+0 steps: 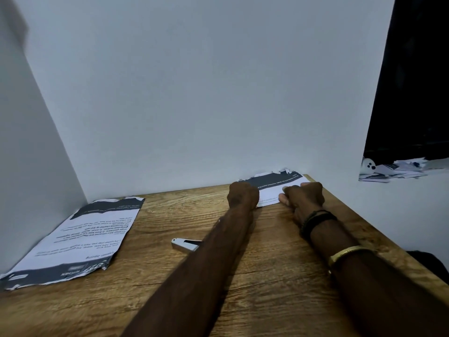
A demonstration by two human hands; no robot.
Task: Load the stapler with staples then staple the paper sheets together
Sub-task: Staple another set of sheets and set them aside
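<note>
A printed paper sheet (274, 184) with a dark band lies at the far right of the wooden table, against the wall. My left hand (243, 194) is curled at its near left edge and my right hand (305, 195) grips its near edge, fingers curled on the paper. A small metal stapler (184, 244) lies on the table in the middle, partly hidden behind my left forearm. A second stack of printed sheets (80, 237) lies at the far left.
The wooden table (255, 288) is boxed in by a white wall behind and a white panel on the left. Its right edge runs diagonally beside my right arm. A dark opening with scattered papers (398, 167) lies beyond on the right.
</note>
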